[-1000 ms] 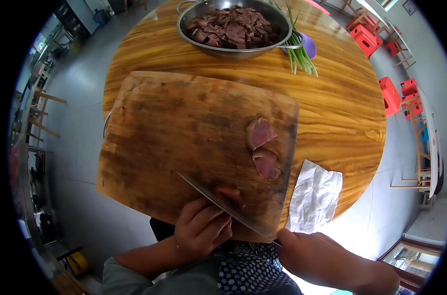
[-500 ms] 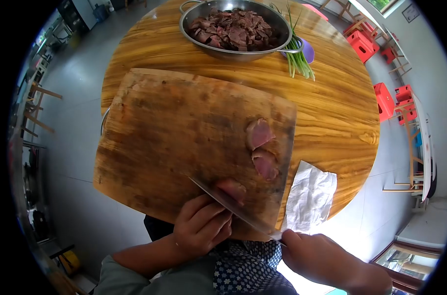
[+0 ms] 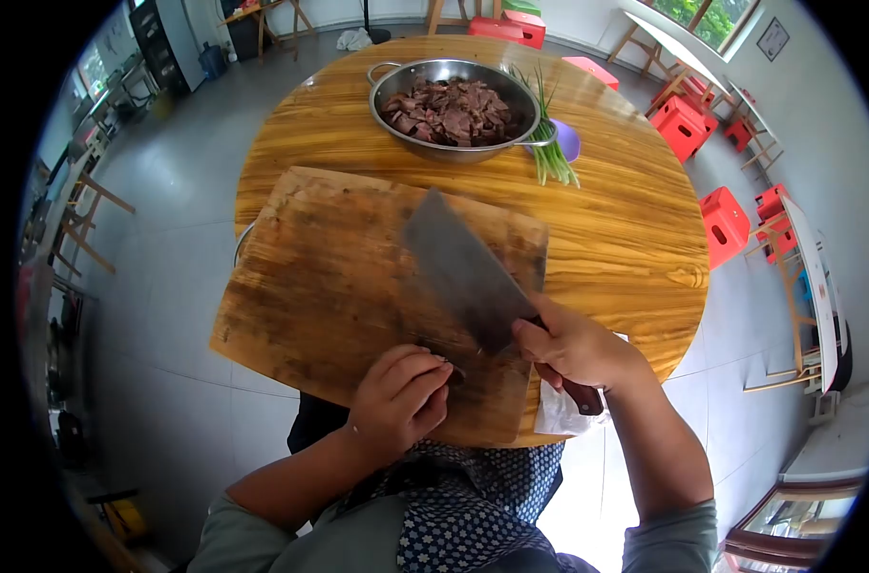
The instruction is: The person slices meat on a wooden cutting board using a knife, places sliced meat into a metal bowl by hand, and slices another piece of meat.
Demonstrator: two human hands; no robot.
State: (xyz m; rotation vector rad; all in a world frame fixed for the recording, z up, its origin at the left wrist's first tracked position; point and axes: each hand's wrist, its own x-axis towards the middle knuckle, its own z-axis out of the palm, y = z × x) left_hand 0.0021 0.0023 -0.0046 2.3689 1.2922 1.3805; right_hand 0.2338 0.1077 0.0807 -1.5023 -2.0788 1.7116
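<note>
My right hand (image 3: 573, 346) grips the dark wooden handle of a cleaver (image 3: 468, 272), whose broad blade is raised over the right half of the wooden cutting board (image 3: 310, 258) and points up and left. The blade hides the part of the board where meat slices lay. My left hand (image 3: 401, 396) has its fingers curled at the board's near edge, around a small dark piece that barely shows at the fingertips. Beyond the board stands a two-handled metal pan (image 3: 411, 140) full of sliced dark meat (image 3: 454, 112).
Green onions (image 3: 552, 158) lie beside the pan over a purple object (image 3: 567, 141). A crumpled white cloth or paper (image 3: 559, 413) sits under my right hand at the round wooden table's edge (image 3: 645, 229). Red stools (image 3: 724, 224) and side tables stand at the right.
My right hand has lifted the cleaver up and forward from beside my left hand, and the blade now covers the slices' place. The view has shifted, showing more of the room.
</note>
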